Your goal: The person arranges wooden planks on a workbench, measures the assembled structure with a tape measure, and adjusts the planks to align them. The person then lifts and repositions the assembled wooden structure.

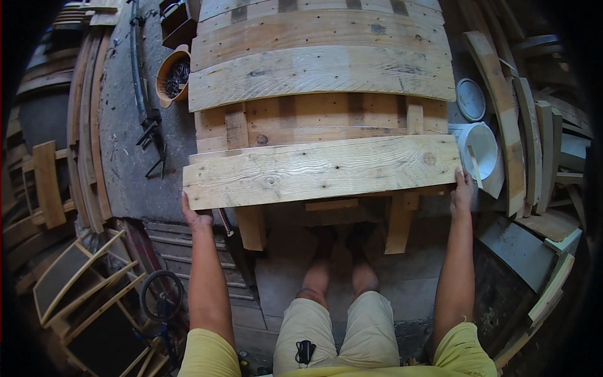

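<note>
A pale wooden plank (326,168) spans the space in front of me, slightly tilted, its right end farther off than its left. My left hand (198,213) grips its left end, and my right hand (463,190) holds the right end; most fingers are hidden by the wood. Beyond the plank lies a wooden frame partly covered with boards (320,75). A gap between the boards shows two crosspieces and a lower layer of planks (326,112). Two wooden legs (251,229) stick out toward me below the plank.
An orange bucket (164,94) of nails stands at the left, beside a long black clamp (146,116). At the right are a white bucket (482,147) with a stick in it and a round lid (470,99). Timber (502,125) is stacked on both sides.
</note>
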A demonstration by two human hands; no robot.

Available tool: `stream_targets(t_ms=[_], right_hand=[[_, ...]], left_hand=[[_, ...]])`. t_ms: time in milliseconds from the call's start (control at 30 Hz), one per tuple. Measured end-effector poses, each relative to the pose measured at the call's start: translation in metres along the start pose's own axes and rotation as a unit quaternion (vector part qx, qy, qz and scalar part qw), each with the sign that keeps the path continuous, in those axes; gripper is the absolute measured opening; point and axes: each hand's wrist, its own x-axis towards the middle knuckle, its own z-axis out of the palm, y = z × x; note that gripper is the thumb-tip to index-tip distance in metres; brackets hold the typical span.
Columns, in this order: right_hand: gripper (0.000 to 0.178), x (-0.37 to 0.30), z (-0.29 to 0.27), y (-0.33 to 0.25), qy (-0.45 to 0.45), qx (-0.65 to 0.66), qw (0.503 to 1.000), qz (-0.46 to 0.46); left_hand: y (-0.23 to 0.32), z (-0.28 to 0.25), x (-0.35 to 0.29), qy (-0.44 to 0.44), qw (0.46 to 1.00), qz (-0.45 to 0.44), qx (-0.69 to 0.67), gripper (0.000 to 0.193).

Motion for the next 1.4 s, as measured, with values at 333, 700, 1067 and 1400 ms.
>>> stream_targets(t_ms=[333,700,1067,1400], right_hand=[[0.037,-0.005,0.003,-0.002,0.011,-0.008,1.0,-0.005],[0.064,-0.175,0.136,-0.054,-0.222,-0.422,0.766,-0.431],[0.058,-0.213,0.215,-0.047,-0.272,-0.462,0.687,-0.49],[0.056,-0.193,0.228,-0.099,-0.363,-0.428,0.668,-0.489]], left_hand=[[0.001,-0.007,0.004,-0.014,1.0,-0.017,-0.012,0.057],[0.012,-0.003,0.0,0.002,1.0,-0.007,-0.001,0.061],[0.02,0.026,0.009,0.041,0.999,0.024,0.027,0.06],[0.046,0.092,-0.001,0.163,0.976,0.117,0.087,0.064]])
